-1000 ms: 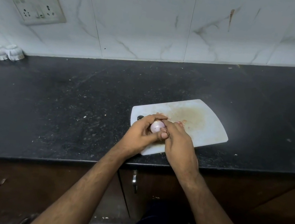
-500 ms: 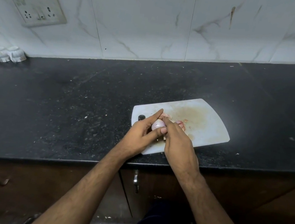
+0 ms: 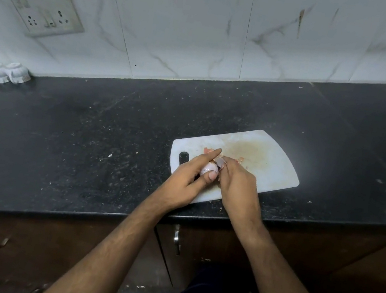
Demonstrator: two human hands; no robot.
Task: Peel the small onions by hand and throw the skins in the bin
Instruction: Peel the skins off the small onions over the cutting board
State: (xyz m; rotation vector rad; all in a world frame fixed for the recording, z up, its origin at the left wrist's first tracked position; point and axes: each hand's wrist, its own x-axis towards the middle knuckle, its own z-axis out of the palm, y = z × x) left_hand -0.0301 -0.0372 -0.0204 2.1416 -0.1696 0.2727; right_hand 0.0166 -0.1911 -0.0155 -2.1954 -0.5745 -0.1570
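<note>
Head view: two hands [image 3: 209, 182] grip one onion [image 3: 209, 168] over one board [image 3: 272, 170].

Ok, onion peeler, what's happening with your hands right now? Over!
Left hand holds onion. Right hand pinches skin flap, partly lifted. Peels on cutting board. No bin in view.

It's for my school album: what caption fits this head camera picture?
Two hands, left hand and right hand, peel a small onion over a white cutting board.
</note>
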